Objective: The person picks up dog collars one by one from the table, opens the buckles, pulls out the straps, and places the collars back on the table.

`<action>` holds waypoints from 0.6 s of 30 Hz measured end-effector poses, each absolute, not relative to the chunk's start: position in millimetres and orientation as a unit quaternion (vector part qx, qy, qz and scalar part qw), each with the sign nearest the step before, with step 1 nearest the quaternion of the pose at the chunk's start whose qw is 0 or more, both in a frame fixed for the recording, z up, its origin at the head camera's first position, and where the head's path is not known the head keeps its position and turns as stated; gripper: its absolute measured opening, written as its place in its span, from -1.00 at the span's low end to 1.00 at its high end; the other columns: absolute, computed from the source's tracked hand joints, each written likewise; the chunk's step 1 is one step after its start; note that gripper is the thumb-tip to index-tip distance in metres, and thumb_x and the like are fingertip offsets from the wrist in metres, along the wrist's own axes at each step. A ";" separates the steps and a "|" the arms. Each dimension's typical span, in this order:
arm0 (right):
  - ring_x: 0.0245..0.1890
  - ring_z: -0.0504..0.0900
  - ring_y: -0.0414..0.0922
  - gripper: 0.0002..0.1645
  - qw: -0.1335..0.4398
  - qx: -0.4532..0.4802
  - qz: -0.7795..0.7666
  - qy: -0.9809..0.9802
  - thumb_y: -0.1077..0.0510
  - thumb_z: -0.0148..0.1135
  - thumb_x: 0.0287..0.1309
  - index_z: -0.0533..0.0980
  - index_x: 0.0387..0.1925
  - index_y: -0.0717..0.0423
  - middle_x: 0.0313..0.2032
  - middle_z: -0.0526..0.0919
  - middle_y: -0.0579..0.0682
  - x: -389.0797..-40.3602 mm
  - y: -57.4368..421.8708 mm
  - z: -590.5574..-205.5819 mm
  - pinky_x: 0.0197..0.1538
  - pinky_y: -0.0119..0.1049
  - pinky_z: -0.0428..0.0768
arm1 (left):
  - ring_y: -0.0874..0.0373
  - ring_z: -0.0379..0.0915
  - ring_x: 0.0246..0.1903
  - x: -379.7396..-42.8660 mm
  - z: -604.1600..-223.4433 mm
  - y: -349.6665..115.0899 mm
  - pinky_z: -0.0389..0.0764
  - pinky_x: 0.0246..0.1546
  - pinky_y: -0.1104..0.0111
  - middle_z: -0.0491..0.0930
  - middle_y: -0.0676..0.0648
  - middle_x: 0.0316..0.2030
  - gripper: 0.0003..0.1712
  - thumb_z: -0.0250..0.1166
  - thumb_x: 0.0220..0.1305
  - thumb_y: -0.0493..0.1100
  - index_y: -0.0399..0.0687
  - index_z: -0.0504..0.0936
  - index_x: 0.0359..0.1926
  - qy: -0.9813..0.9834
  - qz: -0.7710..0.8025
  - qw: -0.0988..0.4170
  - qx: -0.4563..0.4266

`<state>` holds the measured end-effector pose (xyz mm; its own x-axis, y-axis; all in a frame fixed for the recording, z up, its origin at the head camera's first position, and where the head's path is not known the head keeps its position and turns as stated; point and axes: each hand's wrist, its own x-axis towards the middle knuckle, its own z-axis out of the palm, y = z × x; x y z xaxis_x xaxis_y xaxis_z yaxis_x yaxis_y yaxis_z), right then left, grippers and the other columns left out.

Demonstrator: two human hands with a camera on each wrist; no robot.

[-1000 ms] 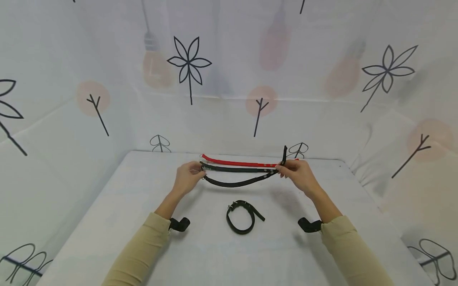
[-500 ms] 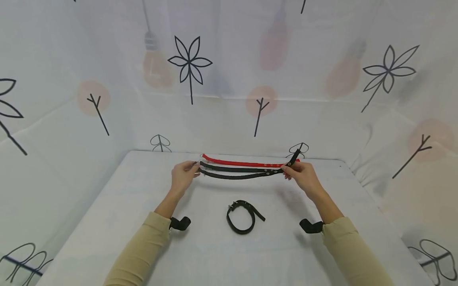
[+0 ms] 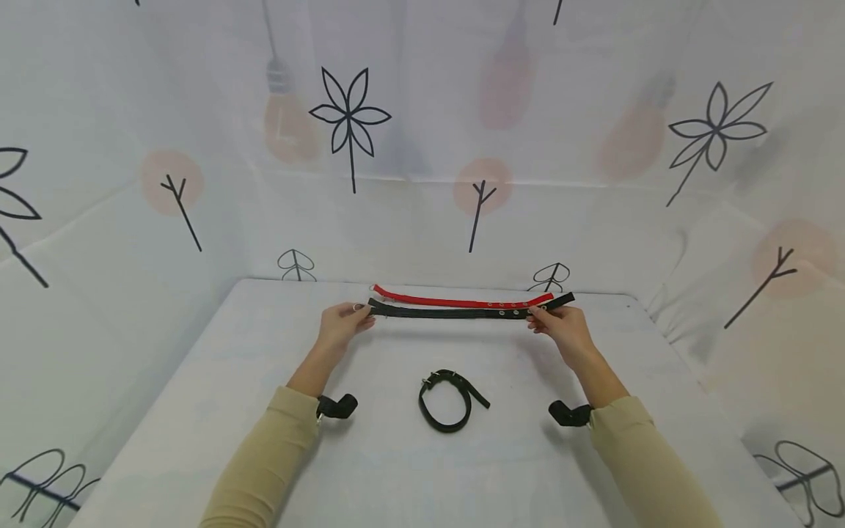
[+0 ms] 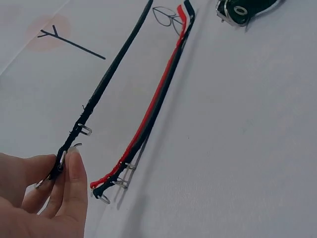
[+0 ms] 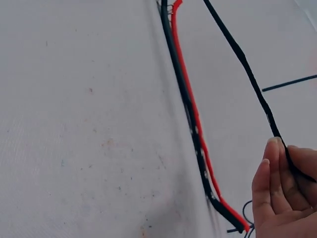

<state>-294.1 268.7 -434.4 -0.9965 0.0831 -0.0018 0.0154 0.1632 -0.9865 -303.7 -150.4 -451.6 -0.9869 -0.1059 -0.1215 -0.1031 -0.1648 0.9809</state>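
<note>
A black collar (image 4: 106, 82) is stretched nearly straight between my two hands, raised above the table. My left hand (image 3: 339, 325) pinches its buckle end, where metal rings show. The right hand (image 3: 565, 328) pinches the strap near the punched end, and the tip (image 3: 562, 299) sticks out beyond the fingers. Behind it, a red collar (image 3: 436, 301) and a dark collar (image 4: 159, 104) lie side by side, laid out straight. In the head view the held collar overlaps the dark one. Nearer me, another dark collar (image 3: 448, 428) lies buckled into a loop with its tail out.
The white table (image 3: 422, 484) runs back to a white curtain (image 3: 422, 227) printed with flowers and bulbs. A black wrist camera (image 3: 339, 406) juts from the left sleeve (image 3: 267, 455), and another wrist camera (image 3: 569, 413) from the right sleeve (image 3: 643, 455).
The held black collar has gone from sagging to nearly straight. Its free tip swung from upright down to the right, and my right hand shifted slightly right.
</note>
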 end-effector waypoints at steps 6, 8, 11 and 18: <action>-0.41 0.71 -0.28 -0.54 0.034 -0.055 0.676 -0.734 0.20 0.21 0.46 0.41 0.13 0.55 -0.43 0.75 -0.14 -298.7 272.1 -442.2 -0.16 -0.41 0.68 | 0.13 0.72 -0.17 -307.9 -450.3 -147.0 0.66 -0.02 0.38 0.57 -0.37 0.06 -0.57 0.25 0.45 -0.35 -0.54 0.47 0.23 -0.625 -0.774 -0.016 0.099; -0.42 0.70 -0.28 -0.58 0.033 -0.058 0.684 -0.726 0.22 0.20 0.46 0.42 0.11 0.54 -0.45 0.74 -0.15 -301.0 273.4 -444.2 -0.18 -0.42 0.67 | 0.16 0.72 -0.20 -310.1 -450.0 -146.4 0.66 -0.03 0.38 0.55 -0.40 0.10 -0.55 0.25 0.45 -0.36 -0.55 0.46 0.26 -0.626 -0.772 -0.019 0.103; -0.42 0.70 -0.27 -0.64 0.023 -0.069 0.690 -0.720 0.23 0.20 0.45 0.44 0.08 0.48 -0.44 0.74 -0.13 -305.3 274.4 -447.2 -0.18 -0.43 0.67 | 0.26 0.70 -0.32 -314.4 -451.3 -145.4 0.67 -0.06 0.39 0.54 -0.41 0.12 -0.53 0.25 0.44 -0.38 -0.56 0.45 0.27 -0.627 -0.771 -0.018 0.110; -0.41 0.73 -0.25 -0.72 -0.008 -0.085 0.705 -0.704 0.28 0.20 0.44 0.45 0.02 0.43 -0.47 0.73 -0.12 -312.8 274.9 -457.1 -0.17 -0.39 0.69 | 0.25 0.69 -0.35 -324.3 -465.0 -142.0 0.68 -0.11 0.40 0.58 -0.37 0.04 -0.55 0.28 0.42 -0.38 -0.55 0.47 0.24 -0.642 -0.757 -0.014 0.124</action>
<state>-312.8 274.9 -457.1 -0.9855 0.1080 -0.1311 0.1309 -0.0088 -0.9914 -324.3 -142.0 -465.0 -0.9689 -0.1374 -0.2059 -0.1806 -0.1763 0.9676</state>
